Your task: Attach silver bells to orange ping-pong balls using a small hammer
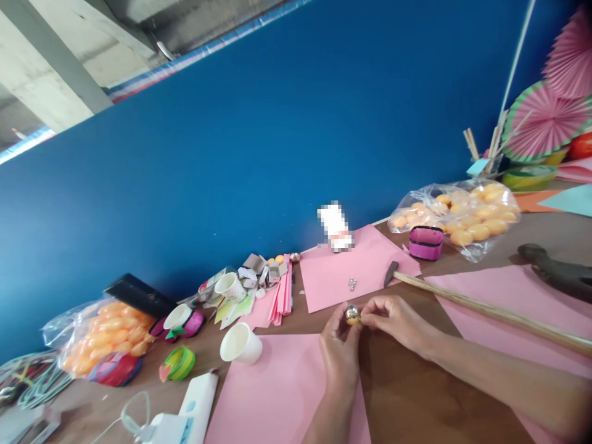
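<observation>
Over a brown table (pixel 407 394), both my hands meet on a small shiny ball (pixel 352 314), silver on top and orange below. My left hand (pixel 340 348) pinches it from the left with thumb and fingers closed. My right hand (pixel 393 317) pinches it from the right, fingers curled. Pink paper sheets (pixel 277 394) lie under and around my forearms. A few small silver pieces (pixel 352 283) rest on another pink sheet (pixel 337 271) just beyond my hands.
A hammer with a long wooden handle (pixel 485 311) lies across the table to the right. Bags of orange balls (pixel 462 219) (pixel 108 336) sit right and left. Paper cups (pixel 240 344), a pink box (pixel 425 242), a white glue gun (pixel 185 416) and paper fans (pixel 548 120) stand along a blue wall.
</observation>
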The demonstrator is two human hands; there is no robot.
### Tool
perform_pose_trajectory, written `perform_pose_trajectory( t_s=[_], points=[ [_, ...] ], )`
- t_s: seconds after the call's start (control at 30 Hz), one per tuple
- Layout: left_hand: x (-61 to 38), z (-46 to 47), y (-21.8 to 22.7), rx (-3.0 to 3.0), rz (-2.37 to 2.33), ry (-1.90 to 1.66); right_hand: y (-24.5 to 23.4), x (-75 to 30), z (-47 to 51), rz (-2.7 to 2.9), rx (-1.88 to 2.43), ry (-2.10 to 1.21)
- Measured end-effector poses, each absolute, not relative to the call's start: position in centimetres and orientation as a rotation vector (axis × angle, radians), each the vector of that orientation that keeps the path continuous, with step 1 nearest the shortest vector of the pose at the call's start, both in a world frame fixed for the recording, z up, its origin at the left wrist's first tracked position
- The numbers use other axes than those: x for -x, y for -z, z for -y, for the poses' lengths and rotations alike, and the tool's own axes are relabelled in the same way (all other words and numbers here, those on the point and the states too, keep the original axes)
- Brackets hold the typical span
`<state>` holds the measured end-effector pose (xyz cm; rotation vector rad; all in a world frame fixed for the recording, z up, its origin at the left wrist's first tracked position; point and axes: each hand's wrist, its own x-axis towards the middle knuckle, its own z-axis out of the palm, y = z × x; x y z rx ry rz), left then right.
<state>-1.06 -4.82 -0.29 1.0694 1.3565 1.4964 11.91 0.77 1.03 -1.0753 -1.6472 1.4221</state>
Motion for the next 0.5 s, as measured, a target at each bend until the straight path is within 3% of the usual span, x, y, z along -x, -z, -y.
perform_pose_trajectory(
  t_s=[0.5],
  points=[
    [1.08, 4.74, 0.72, -1.043, -1.381, -1.497, -0.17, -11.75, -0.92, 1.665, 1.074, -1.381]
  ],
)
